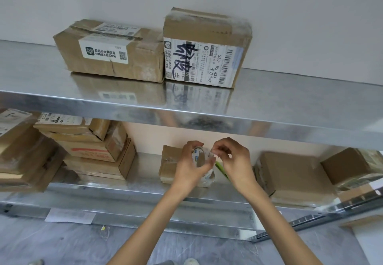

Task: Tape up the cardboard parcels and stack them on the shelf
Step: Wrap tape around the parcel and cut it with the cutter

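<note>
Head view, the only 1.

Left hand (186, 166) grips the tape (199, 159), fingers curled round the roll's rim. Right hand (233, 158) is just right of it. Its thumb and forefinger pinch the roll's outer edge and look to be picking at the free end, which is too small to make out. Both hands hang over the shelf (143, 181), under the top shelf (290, 101).

Box (169, 161) sits on the shelf directly behind the left hand, partly hidden by it. Can't tell if its seam is taped. Green tool (222, 170) lies just below the right hand's fingers, maybe a cutter, not sure.

- Spare boxes (290, 173) (348, 165): 2, right of the right hand.
- Stack (93, 148): well left of the left hand, messy.
- Top boxes (109, 53) (207, 53): 2, above both hands, side by side and touching, tape visible on them.

Step, my read: finding and peeling the tape end. Nothing is laid on the box yet.

Next move needs:
- the right hand to lift the end cleanly and draw out a length while the left steadies the roll
- the end stuck down on the box behind the left hand and run along the seam
- a cut, probably with the green tool
- then the box stacked with the others
</note>
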Action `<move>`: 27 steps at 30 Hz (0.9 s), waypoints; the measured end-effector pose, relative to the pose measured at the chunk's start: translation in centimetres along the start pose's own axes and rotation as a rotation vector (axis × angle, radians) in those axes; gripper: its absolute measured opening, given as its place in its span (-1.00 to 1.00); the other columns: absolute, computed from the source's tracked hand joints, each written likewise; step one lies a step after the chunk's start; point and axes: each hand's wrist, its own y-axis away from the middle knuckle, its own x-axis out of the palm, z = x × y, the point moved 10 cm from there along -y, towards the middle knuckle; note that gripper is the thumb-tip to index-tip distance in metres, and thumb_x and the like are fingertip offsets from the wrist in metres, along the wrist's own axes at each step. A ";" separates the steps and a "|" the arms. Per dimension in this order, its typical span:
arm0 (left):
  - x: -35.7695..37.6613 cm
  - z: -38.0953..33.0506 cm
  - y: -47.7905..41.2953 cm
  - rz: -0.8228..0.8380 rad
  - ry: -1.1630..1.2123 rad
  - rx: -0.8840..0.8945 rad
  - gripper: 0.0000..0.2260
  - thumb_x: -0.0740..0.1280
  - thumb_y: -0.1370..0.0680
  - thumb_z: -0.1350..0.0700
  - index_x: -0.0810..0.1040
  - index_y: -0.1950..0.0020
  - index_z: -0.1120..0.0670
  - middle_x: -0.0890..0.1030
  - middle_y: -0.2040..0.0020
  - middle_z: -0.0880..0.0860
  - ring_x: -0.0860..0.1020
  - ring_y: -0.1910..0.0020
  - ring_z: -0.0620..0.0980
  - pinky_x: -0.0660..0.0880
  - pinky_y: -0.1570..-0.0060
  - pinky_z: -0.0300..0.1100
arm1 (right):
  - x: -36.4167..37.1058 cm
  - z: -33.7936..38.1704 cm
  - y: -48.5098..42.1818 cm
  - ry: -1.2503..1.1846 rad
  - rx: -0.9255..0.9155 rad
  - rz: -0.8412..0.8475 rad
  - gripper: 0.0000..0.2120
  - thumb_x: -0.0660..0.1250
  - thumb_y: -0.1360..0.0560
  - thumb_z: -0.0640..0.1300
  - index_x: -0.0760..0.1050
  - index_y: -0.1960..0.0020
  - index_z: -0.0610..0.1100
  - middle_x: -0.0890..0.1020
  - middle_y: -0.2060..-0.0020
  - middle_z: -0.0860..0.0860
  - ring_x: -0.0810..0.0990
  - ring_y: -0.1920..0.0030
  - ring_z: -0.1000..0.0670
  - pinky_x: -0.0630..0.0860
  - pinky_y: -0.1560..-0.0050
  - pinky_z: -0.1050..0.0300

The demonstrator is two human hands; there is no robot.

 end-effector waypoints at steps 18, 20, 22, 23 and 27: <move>-1.1 -0.7 1.2 -0.070 -0.135 0.157 -0.54 0.47 -0.33 -0.09 0.43 -0.16 -0.05 0.52 -0.06 -0.12 0.52 -0.08 -0.16 0.49 -0.10 -0.22 | 1.6 -2.3 1.5 -0.130 0.193 0.172 -0.67 0.49 -0.38 -0.11 0.46 -0.05 0.12 0.59 0.00 0.15 0.58 0.09 0.14 0.52 0.15 0.35; -0.6 -0.8 1.2 -0.039 -0.136 0.171 -0.56 0.48 -0.34 -0.02 0.44 -0.17 -0.02 0.52 -0.06 -0.11 0.53 -0.07 -0.15 0.50 -0.09 -0.17 | 1.8 -2.8 1.7 -0.173 0.219 0.189 -0.66 0.49 -0.39 -0.15 0.46 -0.09 0.06 0.62 0.03 0.06 0.61 0.09 0.09 0.54 0.12 0.30; -0.2 -1.2 1.3 -0.013 -0.148 0.205 -0.55 0.50 -0.35 0.01 0.43 -0.17 -0.02 0.51 -0.06 -0.10 0.53 -0.08 -0.14 0.49 -0.09 -0.22 | 2.1 -3.8 2.2 -0.309 0.325 0.175 -0.69 0.45 -0.43 -0.15 0.44 -0.13 -0.04 0.65 0.12 -0.09 0.64 0.14 -0.01 0.57 0.16 0.23; -0.1 -1.3 1.3 0.004 -0.146 0.215 -0.54 0.51 -0.35 0.02 0.42 -0.18 -0.02 0.51 -0.07 -0.08 0.52 -0.08 -0.14 0.49 -0.08 -0.23 | 2.6 -4.4 2.6 -0.407 0.396 0.170 -0.70 0.42 -0.46 -0.15 0.43 -0.15 -0.07 0.66 0.14 -0.15 0.65 0.15 -0.05 0.59 0.17 0.19; 1.6 -2.4 1.8 0.094 -0.179 0.303 -0.56 0.49 -0.37 0.07 0.43 -0.18 0.04 0.49 -0.07 -0.02 0.54 -0.02 -0.13 0.53 0.02 -0.18 | 2.9 -5.0 3.8 -0.574 0.450 0.030 -0.76 0.33 -0.52 -0.11 0.46 -0.15 -0.16 0.67 0.24 -0.20 0.65 0.26 -0.09 0.58 0.26 0.16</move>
